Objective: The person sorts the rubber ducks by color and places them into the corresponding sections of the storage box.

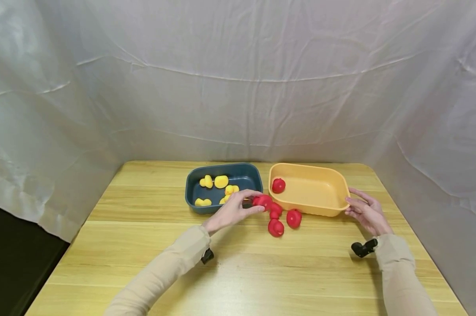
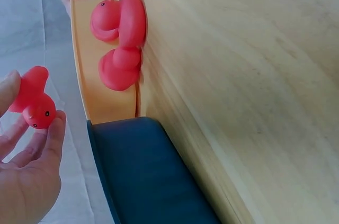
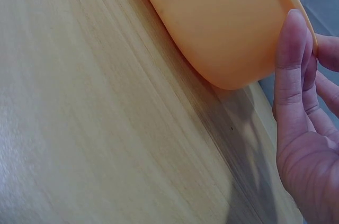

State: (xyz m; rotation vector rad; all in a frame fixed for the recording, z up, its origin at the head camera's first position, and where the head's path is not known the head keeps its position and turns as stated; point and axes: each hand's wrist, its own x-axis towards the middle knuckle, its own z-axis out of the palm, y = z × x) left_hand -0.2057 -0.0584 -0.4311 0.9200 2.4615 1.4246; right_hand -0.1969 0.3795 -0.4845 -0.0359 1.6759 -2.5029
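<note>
My left hand (image 1: 231, 213) pinches a red toy duck (image 2: 37, 99) between thumb and fingers, raised in front of the gap between the two bins. On the table beside it lie 3 more red ducks (image 1: 276, 228), close to the near wall of the orange-yellow bin (image 1: 313, 206). Inside that bin, at its left end, sits one red duck (image 1: 278, 185). My right hand (image 1: 367, 213) grips the bin's right end, the thumb (image 3: 291, 49) against the outer wall near the corner.
Left of the orange-yellow bin stands a dark blue bin (image 1: 194, 171) holding several yellow ducks (image 1: 221, 181). Both bins stand near the back of the wooden table (image 1: 261, 281). Pale sheeting (image 1: 238, 87) hangs behind and at both sides.
</note>
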